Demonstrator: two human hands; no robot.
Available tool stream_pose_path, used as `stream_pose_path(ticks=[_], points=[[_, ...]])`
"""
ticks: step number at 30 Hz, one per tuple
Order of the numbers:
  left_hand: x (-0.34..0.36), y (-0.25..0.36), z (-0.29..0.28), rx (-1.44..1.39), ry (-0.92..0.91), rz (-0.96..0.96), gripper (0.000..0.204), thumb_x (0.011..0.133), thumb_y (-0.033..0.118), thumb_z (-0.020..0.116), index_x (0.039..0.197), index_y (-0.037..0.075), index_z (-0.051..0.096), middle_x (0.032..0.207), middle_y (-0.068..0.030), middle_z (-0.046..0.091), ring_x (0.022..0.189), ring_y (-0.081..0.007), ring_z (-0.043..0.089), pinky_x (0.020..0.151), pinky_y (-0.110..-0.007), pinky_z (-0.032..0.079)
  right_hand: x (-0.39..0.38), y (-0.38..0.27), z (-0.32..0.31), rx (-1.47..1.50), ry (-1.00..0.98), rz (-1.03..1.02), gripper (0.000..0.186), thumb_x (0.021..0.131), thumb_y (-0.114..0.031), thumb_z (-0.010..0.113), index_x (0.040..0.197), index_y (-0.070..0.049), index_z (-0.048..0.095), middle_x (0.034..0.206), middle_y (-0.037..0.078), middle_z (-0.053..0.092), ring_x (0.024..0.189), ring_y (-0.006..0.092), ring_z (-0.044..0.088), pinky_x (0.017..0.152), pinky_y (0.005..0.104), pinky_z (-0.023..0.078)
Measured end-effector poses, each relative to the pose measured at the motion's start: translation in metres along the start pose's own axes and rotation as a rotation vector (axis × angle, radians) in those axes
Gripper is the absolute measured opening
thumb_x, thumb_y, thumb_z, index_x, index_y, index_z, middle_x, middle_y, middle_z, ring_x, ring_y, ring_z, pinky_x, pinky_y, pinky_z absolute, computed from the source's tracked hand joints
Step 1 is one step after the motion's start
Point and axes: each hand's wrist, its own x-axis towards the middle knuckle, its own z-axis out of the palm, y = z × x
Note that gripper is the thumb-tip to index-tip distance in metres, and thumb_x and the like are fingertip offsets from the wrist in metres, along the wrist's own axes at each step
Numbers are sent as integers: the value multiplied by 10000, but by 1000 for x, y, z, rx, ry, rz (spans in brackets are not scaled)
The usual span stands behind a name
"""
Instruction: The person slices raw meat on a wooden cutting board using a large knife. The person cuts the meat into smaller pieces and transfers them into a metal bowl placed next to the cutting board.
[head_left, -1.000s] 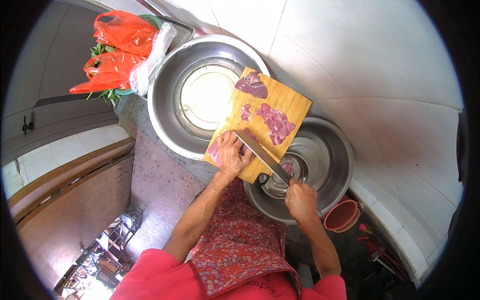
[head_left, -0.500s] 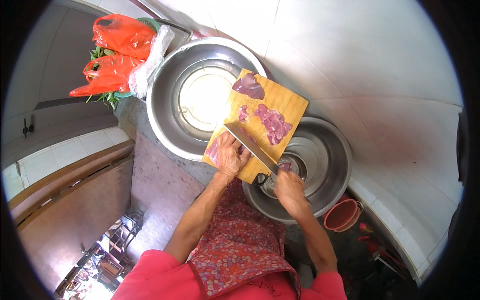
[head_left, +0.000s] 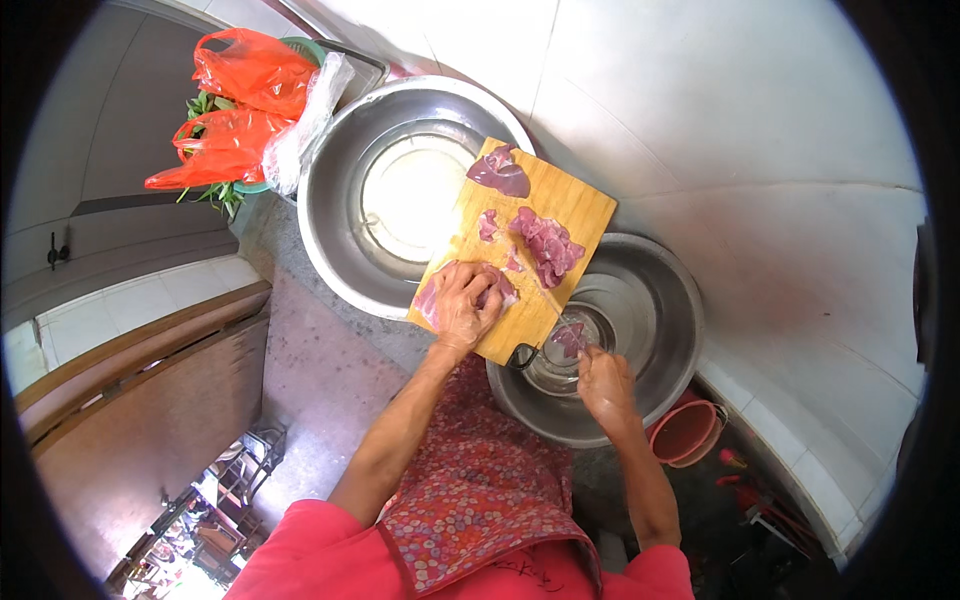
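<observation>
A wooden cutting board (head_left: pixel 584 204) bridges two metal basins. My left hand (head_left: pixel 466 305), fingers bent, presses down on a piece of raw meat (head_left: pixel 507 287) at the board's near left part. In my right hand (head_left: pixel 606 388) is a kitchen knife (head_left: pixel 553 303), gripped by its handle; its blade is seen nearly edge-on, so it looks like a thin line beside the cut meat. A heap of sliced meat (head_left: pixel 548 247) lies right of the middle, with small scraps to its left. At the far end sits a smooth, dark purplish piece (head_left: pixel 500 174).
The left basin (head_left: pixel 318 235) holds clear liquid. Within the right basin (head_left: pixel 678 300), below the board, a dark red piece (head_left: pixel 569 340) shows. Red plastic bags (head_left: pixel 250 75) with greens stand at the far left. A red bucket (head_left: pixel 684 430) is on the floor by the tiled wall (head_left: pixel 700 120).
The knife has moved right, away from my left hand, and its blade has turned edge-on. My right hand has shifted slightly right. My left hand stays on the meat.
</observation>
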Motion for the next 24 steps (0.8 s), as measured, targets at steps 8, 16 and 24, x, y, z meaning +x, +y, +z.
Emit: stream_pose_path(ticks=[8,16,24], points=[[-1,0,-4,44,-67,-5,206,684,148,779,871,74,733,991,-90,669,1009,-315,604,885,-426,441,-16,-8,-4,-131,-95,-44,107,866,-110,593,881,-14,639,755,252,675,755,449,680,711,558,524],[-2,-2,-2,6,-99,-44,176,726,143,767,874,55,731,976,-86,658,981,-316,596,888,-424,436,9,-19,9,-108,-33,-182,150,818,-101,649,930,-1,655,832,247,693,834,443,688,779,545,523],[-1,-2,0,34,-63,-12,196,697,153,781,863,59,738,973,-88,661,974,-319,600,864,-430,441,2,-16,-2,-156,-79,-133,117,802,-80,647,859,20,670,830,254,695,828,439,700,754,542,543]])
